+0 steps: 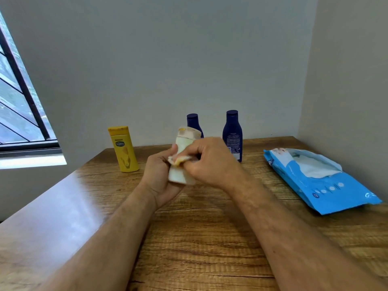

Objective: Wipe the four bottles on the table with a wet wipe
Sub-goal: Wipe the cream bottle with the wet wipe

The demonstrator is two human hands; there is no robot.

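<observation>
My left hand (157, 171) grips a cream-white bottle (183, 143) above the middle of the wooden table (205, 238), holding it nearly upright with its cap tilted slightly right. My right hand (210, 160) presses a crumpled wet wipe (180, 159) against the bottle's front. A yellow bottle (123, 149) stands at the back left. Two dark blue bottles stand at the back: a smaller one (194, 122), partly hidden behind the cream bottle, and a taller one (232, 133) to its right.
A blue pack of wet wipes (323, 181) lies open on the right side of the table, a white wipe sticking out of its top. Walls close in behind and to the right. A window (19, 106) is at the left.
</observation>
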